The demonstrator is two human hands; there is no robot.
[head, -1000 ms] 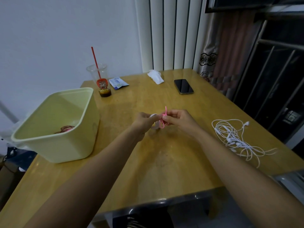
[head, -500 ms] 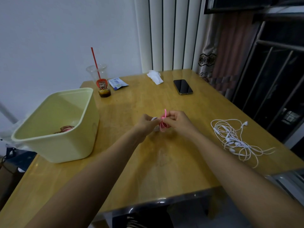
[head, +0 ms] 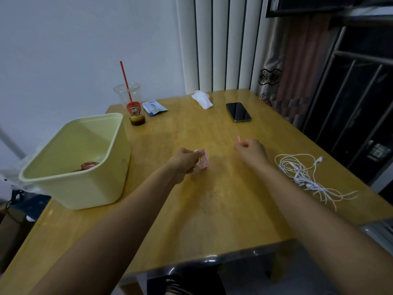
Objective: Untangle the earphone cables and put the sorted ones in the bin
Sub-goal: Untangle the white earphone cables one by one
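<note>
Pink strand end [head: 238, 139] is pinched in the right hand [head: 252, 151], which has pulled away to centre right; half a second ago both hands met. The left hand [head: 184, 161] grips the small coiled white-and-pink bundle [head: 203, 162] at frame centre. Tangled white earphone cables [head: 306, 175] lie at right on the glossy wooden table [head: 212, 209]. A pale yellow plastic bin [head: 85, 188] stands at left.

A person's 2 arms show: a bare left forearm [head: 127, 220] and a bare right forearm [head: 308, 209], uncovered down to the left hand [head: 184, 161] and right hand [head: 252, 151], and a dark garment [head: 176, 284] with pale stripes, dim, at the lower edge.
</note>
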